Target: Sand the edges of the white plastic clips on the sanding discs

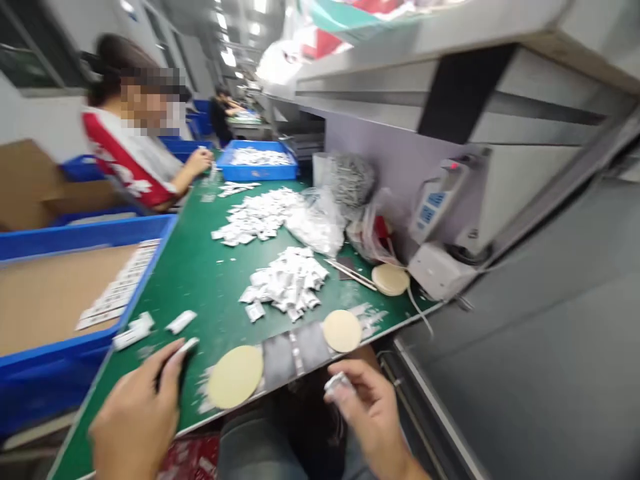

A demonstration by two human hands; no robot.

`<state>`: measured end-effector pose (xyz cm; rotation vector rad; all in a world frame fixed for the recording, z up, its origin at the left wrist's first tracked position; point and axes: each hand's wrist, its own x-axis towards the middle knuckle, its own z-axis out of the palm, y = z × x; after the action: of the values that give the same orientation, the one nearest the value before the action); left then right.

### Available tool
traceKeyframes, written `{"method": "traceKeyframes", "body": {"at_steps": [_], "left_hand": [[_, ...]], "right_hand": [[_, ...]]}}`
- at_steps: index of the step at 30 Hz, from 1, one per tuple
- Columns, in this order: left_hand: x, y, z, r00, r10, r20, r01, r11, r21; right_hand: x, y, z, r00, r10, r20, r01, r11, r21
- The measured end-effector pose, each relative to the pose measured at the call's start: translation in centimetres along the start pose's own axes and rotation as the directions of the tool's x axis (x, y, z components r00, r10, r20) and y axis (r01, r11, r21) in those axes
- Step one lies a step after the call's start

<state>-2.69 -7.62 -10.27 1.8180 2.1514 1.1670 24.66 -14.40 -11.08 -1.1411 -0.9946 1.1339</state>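
At the left of the green table, my left hand point(143, 403) pinches a small white plastic piece point(189, 345) between thumb and fingers. Beyond it lie a loose white piece point(181, 322) and a few more near the table's left edge. My right hand point(367, 407), just off the front edge, is closed on another small white piece point(336, 381), partly hidden by the fingers. Between the hands, two pale yellow discs point(235, 377) and dark grey pads point(277, 360) sit along the table edge. A heap of white pieces point(290, 280) stands behind them.
A blue bin point(30, 367) with rows of white pieces stands at the left. Farther back are a second heap point(260, 213), a plastic bag point(320, 223), tweezers point(350, 273), a blue tray point(257, 173) and a co-worker point(135, 153). A shelf point(450, 60) overhangs the right side.
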Motion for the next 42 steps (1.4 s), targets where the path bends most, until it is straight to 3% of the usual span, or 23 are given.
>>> {"method": "traceKeyframes", "body": {"at_steps": [3, 6, 10, 13, 17, 20, 24, 27, 30, 36, 42], "left_hand": [[0.7, -3.2, -0.3, 0.999, 0.051, -0.017, -0.046, 0.975, 0.218], [0.6, -4.2, 0.3, 0.99, 0.143, -0.005, -0.138, 0.965, 0.221], [0.5, -3.6, 0.4, 0.983, 0.183, 0.02, -0.184, 0.962, 0.201], [0.3, -2.8, -0.1, 0.985, 0.171, 0.016, -0.171, 0.973, 0.157], [0.0, -2.2, -0.7, 0.974, 0.118, -0.193, -0.109, 0.992, 0.055], [-0.2, -1.7, -1.1, 0.961, 0.103, -0.258, -0.1, 0.995, 0.023], [-1.2, 0.2, -0.9, 0.962, 0.219, -0.163, -0.213, 0.976, 0.052], [-2.2, 1.6, 0.0, 0.962, 0.272, 0.013, -0.272, 0.962, -0.011], [-3.0, 2.0, 0.5, 0.943, 0.309, 0.121, -0.318, 0.946, 0.059], [-2.7, 1.5, 0.6, 0.928, 0.361, 0.094, -0.373, 0.91, 0.183], [-3.1, 2.1, 0.9, 0.899, 0.41, 0.157, -0.427, 0.899, 0.099]], "right_hand": [[2.4, -1.2, 0.3, 0.986, -0.152, -0.064, 0.148, 0.987, -0.061], [2.8, -0.3, 0.9, 0.981, -0.17, -0.096, 0.161, 0.982, -0.095], [1.5, 1.5, 1.0, 0.977, -0.211, -0.043, 0.191, 0.943, -0.273], [1.0, 1.5, 0.1, 0.945, -0.328, 0.01, 0.291, 0.825, -0.484], [2.8, 0.4, -1.6, 0.911, -0.413, -0.006, 0.32, 0.717, -0.619], [5.1, -0.6, -2.6, 0.895, -0.439, 0.083, 0.367, 0.616, -0.698], [7.6, -1.0, -3.3, 0.874, -0.424, 0.239, 0.445, 0.499, -0.743], [8.2, -0.5, -3.4, 0.869, -0.419, 0.262, 0.443, 0.428, -0.788], [7.8, -0.5, -3.2, 0.876, -0.4, 0.268, 0.416, 0.35, -0.839], [7.7, -2.1, -2.4, 0.9, -0.322, 0.295, 0.376, 0.23, -0.898], [8.3, -3.3, -2.4, 0.901, -0.253, 0.353, 0.402, 0.181, -0.897]]}}
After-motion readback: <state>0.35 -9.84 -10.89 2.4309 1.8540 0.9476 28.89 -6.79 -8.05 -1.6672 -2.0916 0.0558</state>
